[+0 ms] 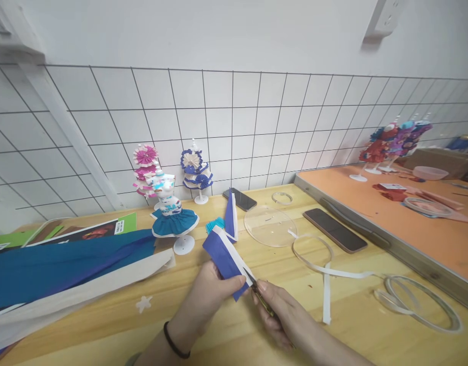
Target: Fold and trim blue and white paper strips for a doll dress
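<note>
A purple paper strip with a white border (223, 254) is pinched in my left hand (209, 287), thumb on top near its lower end. The strip's far part (231, 218) folds upward behind. My right hand (278, 310) is wrapped round a pair of small scissors (265, 300), whose dark blades lie at the white border close to my left thumb. Just behind the strip is a teal pleated paper piece (214, 224). To the left stands a small dress form with a teal skirt (175, 221) on a white base.
Teal and white sheets (74, 264) cover the left of the table. Two phones (335, 230), a clear disc (270, 226) and rolls of white tape (420, 305) lie to the right. Decorated dress forms (197, 170) stand at the back. An orange table (333, 188) adjoins on the right.
</note>
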{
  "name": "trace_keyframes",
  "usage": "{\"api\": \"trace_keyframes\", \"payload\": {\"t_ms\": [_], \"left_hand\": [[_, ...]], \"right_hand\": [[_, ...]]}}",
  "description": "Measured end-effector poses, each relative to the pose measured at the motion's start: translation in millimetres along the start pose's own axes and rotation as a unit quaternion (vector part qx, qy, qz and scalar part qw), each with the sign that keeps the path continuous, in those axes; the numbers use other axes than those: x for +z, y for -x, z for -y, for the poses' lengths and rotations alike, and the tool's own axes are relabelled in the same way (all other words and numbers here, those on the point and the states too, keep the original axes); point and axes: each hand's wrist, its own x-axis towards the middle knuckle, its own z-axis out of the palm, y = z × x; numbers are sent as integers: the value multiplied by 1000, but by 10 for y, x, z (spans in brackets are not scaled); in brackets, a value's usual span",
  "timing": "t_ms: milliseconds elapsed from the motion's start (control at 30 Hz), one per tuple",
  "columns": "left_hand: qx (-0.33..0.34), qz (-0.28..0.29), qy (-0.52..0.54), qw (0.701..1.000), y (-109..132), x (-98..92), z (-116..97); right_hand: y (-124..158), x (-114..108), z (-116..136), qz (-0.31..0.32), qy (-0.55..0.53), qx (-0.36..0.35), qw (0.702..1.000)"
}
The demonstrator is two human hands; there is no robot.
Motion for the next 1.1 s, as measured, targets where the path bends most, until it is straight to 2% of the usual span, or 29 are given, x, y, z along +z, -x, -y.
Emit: {"api": "trace_keyframes", "payload": {"t_ms": [367,1100], "left_hand": [[-2,3,-6,1000,1,0,-17],[-10,-14,31,999,3,7,24]], "right_hand": [[-4,7,17,-16,24,1,1000],[-12,-6,-33,-9,20,-31,999]]}}
